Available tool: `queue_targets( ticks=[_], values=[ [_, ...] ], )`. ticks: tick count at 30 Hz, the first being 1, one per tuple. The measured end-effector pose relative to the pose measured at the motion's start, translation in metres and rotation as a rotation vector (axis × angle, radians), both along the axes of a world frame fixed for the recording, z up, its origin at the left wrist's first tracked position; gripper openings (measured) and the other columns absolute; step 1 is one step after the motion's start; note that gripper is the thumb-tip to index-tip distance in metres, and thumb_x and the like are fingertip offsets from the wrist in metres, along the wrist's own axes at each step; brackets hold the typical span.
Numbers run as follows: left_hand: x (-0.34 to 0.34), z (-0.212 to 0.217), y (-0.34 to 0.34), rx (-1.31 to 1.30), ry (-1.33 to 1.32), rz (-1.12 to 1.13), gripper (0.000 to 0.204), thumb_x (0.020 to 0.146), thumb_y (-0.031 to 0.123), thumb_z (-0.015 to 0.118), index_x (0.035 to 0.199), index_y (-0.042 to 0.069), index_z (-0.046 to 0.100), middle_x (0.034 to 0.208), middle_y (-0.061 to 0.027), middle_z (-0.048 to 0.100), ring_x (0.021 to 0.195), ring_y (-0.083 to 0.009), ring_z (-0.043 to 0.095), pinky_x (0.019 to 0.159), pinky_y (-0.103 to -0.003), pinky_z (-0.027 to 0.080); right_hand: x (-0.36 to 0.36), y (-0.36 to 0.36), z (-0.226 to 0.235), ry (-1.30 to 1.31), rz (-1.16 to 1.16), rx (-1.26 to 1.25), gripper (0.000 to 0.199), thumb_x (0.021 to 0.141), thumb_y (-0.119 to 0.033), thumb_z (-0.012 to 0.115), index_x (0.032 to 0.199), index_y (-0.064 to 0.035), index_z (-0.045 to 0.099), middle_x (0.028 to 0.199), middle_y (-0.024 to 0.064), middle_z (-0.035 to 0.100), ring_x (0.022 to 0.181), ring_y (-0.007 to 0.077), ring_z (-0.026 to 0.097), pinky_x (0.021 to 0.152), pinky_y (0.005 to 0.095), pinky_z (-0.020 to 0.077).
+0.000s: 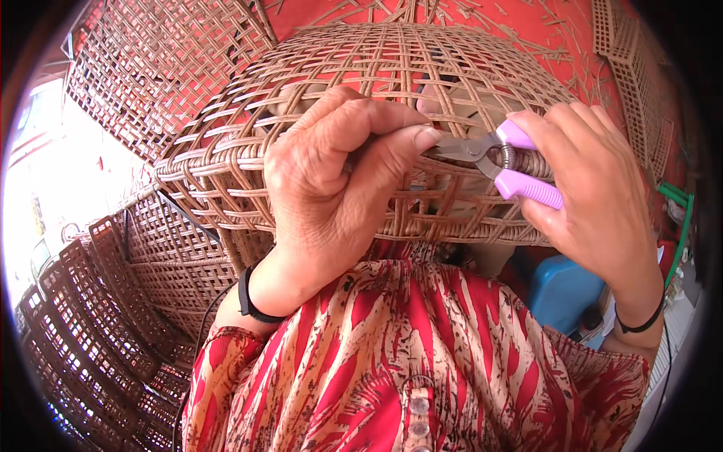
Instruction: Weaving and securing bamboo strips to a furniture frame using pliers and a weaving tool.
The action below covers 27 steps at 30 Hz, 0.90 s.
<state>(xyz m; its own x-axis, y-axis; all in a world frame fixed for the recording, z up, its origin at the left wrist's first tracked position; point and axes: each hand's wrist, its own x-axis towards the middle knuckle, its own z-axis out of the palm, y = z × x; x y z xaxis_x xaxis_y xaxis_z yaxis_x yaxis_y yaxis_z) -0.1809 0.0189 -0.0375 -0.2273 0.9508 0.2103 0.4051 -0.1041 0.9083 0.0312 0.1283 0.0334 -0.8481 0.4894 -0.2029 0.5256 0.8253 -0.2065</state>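
A large brown woven wicker piece [226, 160] with an open lattice lies across my front, its thick wrapped rim toward me. My left hand [324, 169] is over the rim, thumb and index finger pinched together; anything between them is too small or hidden to make out. In my right hand [599, 188] is a pair of pruning snips [476, 148] with purple handles and a coil spring. The handles are spread, and the blades point left, with their tips right beside my left thumb. Whether they touch a strand cannot be told.
Another woven lattice panel [169, 68] stands at the upper left, with dark wicker pieces [83, 324] below it. Cut cane scraps [553, 54] litter the red floor [482, 16]. More latticework [640, 90] is at the far right. A blue plastic object [561, 290] sits below my right forearm.
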Motion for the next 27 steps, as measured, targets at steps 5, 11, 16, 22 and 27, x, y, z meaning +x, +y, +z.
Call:
queue_targets(
  ticks=[5, 11, 16, 22, 27],
  values=[
    [0.004, 0.002, 0.001, 0.038, 0.048, -0.032, 0.007, 0.084, 0.000, 0.073, 0.091, -0.002, 0.071, 0.081, -0.0044, 0.065, 0.074, -0.0110, 0.057, 0.067, -0.024, 0.045, 0.003, -0.005, 0.001, -0.010, 0.066, 0.060, 0.045, 0.068, -0.012, 0.078, 0.108, -0.0023, 0.057, 0.091, 0.0130, 0.055, 0.088, 0.0324, 0.054, 0.079, 0.0430, 0.0439],
    [0.011, -0.002, 0.007, 0.162, 0.158, -0.072, 0.008, 0.083, -0.001, 0.073, 0.090, -0.001, 0.071, 0.081, -0.0057, 0.065, 0.070, -0.0131, 0.058, 0.065, -0.025, 0.046, 0.007, -0.005, 0.009, -0.143, 0.105, 0.128, 0.037, 0.072, -0.013, 0.078, 0.098, -0.0020, 0.056, 0.087, 0.0118, 0.057, 0.086, 0.0311, 0.057, 0.082, 0.0421, 0.0451],
    [0.015, -0.008, 0.004, 0.175, 0.163, -0.041, 0.007, 0.083, -0.001, 0.072, 0.090, 0.000, 0.070, 0.081, -0.0051, 0.064, 0.070, -0.0129, 0.057, 0.065, -0.025, 0.045, 0.013, -0.007, 0.003, -0.174, 0.089, 0.152, 0.036, 0.072, -0.015, 0.079, 0.096, -0.0027, 0.056, 0.084, 0.0115, 0.058, 0.085, 0.0306, 0.059, 0.082, 0.0423, 0.0454],
    [0.016, -0.007, 0.000, 0.088, -0.004, 0.000, 0.004, 0.086, -0.002, 0.069, 0.090, -0.001, 0.068, 0.080, -0.0032, 0.061, 0.071, -0.0102, 0.055, 0.065, -0.024, 0.045, 0.010, -0.012, 0.006, -0.079, 0.114, 0.181, 0.038, 0.070, -0.014, 0.080, 0.097, -0.0026, 0.056, 0.085, 0.0117, 0.057, 0.086, 0.0306, 0.058, 0.081, 0.0425, 0.0450],
    [0.010, -0.003, -0.005, 0.156, 0.073, -0.046, 0.004, 0.085, -0.002, 0.070, 0.089, -0.001, 0.069, 0.080, -0.0031, 0.062, 0.072, -0.0105, 0.057, 0.067, -0.023, 0.045, 0.008, -0.018, 0.007, -0.059, 0.141, 0.193, 0.039, 0.069, -0.015, 0.080, 0.097, -0.0028, 0.055, 0.087, 0.0120, 0.057, 0.087, 0.0304, 0.058, 0.081, 0.0422, 0.0449]
  ],
)
